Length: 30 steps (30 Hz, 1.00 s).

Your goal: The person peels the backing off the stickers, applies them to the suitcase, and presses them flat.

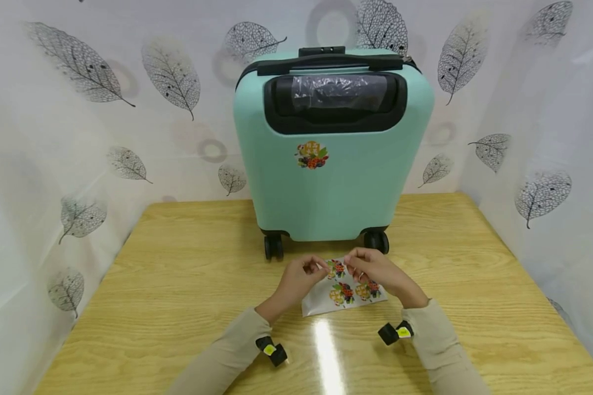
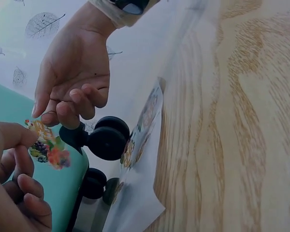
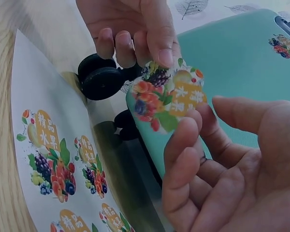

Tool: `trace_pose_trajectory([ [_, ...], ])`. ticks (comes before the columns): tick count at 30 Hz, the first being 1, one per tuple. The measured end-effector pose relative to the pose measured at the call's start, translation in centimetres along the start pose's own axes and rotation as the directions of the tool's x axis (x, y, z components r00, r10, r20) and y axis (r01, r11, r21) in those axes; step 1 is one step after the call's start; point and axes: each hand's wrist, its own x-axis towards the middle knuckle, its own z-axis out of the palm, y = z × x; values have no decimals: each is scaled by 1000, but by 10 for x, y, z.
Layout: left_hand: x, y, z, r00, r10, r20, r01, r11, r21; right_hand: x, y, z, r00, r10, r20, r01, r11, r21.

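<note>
A round fruit sticker point(image 3: 152, 99) with orange label and berries is off its backing, held up between both hands. My left hand point(image 1: 298, 280) pinches its edge, thumb laid over it in both wrist views. At the opposite edge my right hand point(image 1: 378, 270) has loosely curled fingers; its fingertips point(image 3: 191, 121) overlap the sticker in the right wrist view, while its thumb stands off the print. Beneath them lies the white sticker sheet point(image 1: 316, 302) with several similar fruit stickers. Behind stands a mint-green suitcase point(image 1: 326, 192), bearing one such sticker point(image 1: 312, 154) below its handle recess.
The suitcase rests upright on black wheels point(image 1: 375, 240), close beyond the hands. A wooden table point(image 1: 188, 263) carries everything, backed by a leaf-patterned white curtain point(image 1: 188, 153). Black cameras point(image 1: 272, 351) are strapped to both wrists.
</note>
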Motion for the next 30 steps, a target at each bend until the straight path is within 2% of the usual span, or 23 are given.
trace_pose_trajectory([
  [6,2,-1,-5,1000,-22,-19,20,996,-88,-1,2,-1,1000,15,-22,-14,1000,28],
  [10,3,-2,-7,998,-66,-15,63,985,-163,-2,2,-1,999,21,-33,-21,1000,19],
  [15,5,-3,-9,991,-133,22,134,949,-284,0,2,1,998,37,-46,-37,999,16],
  [20,4,1,-10,978,-203,48,206,908,-364,2,5,3,998,37,-45,-37,999,11],
  [24,4,1,-11,972,-228,60,233,885,-403,4,6,4,998,37,-51,-37,999,11],
  [30,3,4,-11,968,-239,71,246,864,-439,3,2,6,997,28,-68,-29,999,-19],
])
